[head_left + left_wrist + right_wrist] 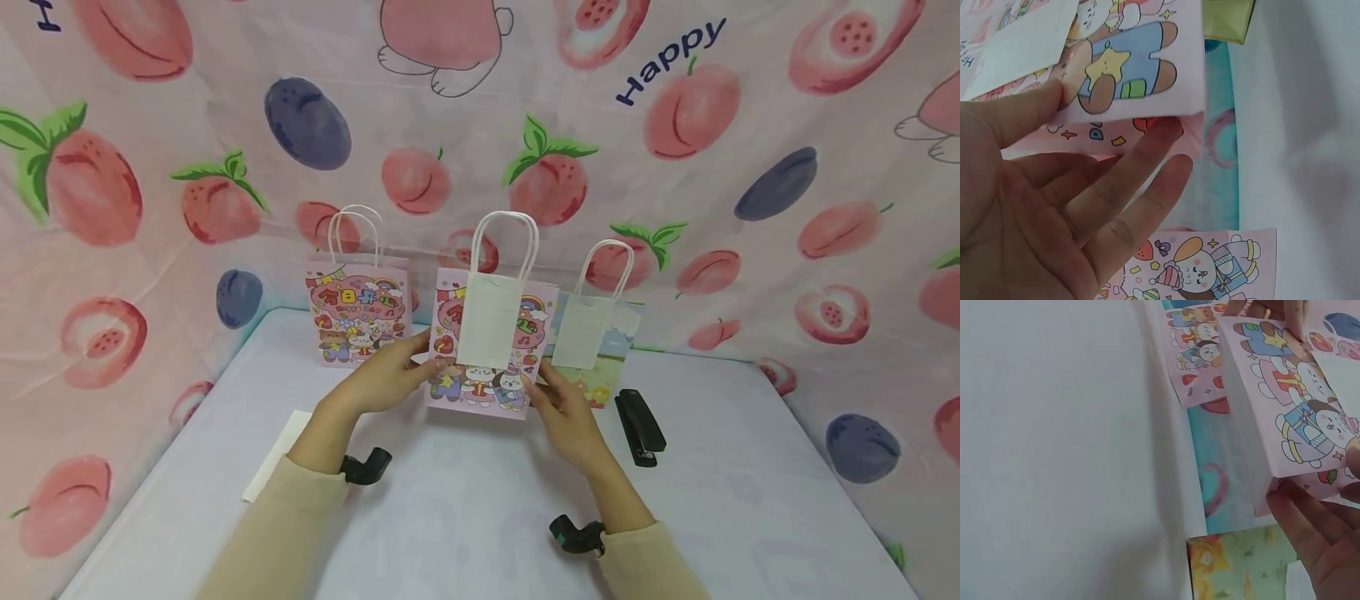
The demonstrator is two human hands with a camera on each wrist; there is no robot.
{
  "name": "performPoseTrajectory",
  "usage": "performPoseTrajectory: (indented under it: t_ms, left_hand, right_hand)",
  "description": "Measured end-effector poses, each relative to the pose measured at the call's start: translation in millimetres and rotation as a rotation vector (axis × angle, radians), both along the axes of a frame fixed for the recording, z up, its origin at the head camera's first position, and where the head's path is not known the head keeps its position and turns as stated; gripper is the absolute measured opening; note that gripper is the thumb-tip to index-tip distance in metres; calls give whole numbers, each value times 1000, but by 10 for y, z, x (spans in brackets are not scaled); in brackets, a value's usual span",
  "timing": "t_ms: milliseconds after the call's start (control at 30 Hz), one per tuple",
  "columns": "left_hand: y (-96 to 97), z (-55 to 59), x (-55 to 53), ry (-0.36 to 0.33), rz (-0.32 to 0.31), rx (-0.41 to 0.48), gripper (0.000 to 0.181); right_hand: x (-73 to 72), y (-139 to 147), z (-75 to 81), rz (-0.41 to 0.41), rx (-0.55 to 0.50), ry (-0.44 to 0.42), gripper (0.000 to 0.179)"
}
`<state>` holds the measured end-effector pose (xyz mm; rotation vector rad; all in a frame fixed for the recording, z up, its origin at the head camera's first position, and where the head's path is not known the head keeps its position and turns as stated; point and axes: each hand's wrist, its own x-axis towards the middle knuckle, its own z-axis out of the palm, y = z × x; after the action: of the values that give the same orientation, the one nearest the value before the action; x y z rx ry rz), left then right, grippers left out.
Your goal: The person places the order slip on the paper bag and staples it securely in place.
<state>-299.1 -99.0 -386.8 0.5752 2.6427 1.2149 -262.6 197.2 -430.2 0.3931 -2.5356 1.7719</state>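
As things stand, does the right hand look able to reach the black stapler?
Probably yes: the black stapler lies on the table to the right of the right hand, with nothing visible between them. That hand grips the middle bag, though, so it would likely need to let go first.

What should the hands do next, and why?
Probably lower the middle bag onto the table between the left bag and the right bag: the left hand and right hand hold its sides, and it appears raised, while those two stand.
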Motion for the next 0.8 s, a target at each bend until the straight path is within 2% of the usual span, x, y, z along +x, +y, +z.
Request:
performPoseTrajectory:
  t_ms: [200,333,500,667,800]
  left_hand:
    - [51,-70,-27,41,45,8,67]
    - [79,-132,-48,57,75,18,60]
    - [74,-217,-64,19,101,14,53]
    - [96,-291,-95,-19,100,17,56]
    - [103,-328,-105,-29,91,9,55]
  right_hand:
    - [-5,-79,-87,21,-53,-20,56]
    - [-4,-128,-143,78,-64,-24,55]
    - [-6,-193,-177,131,-64,-62,59]
    - [-5,-227,-219,69,5,-123,61]
    - [-8,-260,-245,18,74,-138,61]
